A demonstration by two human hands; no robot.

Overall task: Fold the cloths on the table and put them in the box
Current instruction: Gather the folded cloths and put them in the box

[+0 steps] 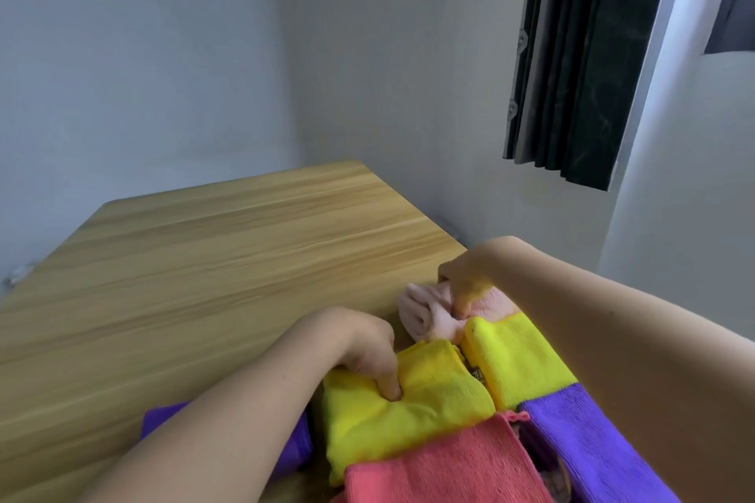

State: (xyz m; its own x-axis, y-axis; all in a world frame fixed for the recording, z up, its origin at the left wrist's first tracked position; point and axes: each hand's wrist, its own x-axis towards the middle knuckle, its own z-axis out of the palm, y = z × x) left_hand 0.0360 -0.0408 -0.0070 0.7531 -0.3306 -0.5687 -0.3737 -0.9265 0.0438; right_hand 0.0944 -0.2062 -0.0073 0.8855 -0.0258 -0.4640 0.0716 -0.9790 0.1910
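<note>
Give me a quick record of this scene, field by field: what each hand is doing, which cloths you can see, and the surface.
left hand: fingers press into the near yellow cloth
right hand: fingers curl on the pale pink cloth
other cloths: second yellow cloth, red cloth, purple cloth at right, purple cloth under the left forearm
arrangement: folded, packed side by side
box: cannot tell, hidden by the cloths
surface: wooden table
background: dark curtain
</note>
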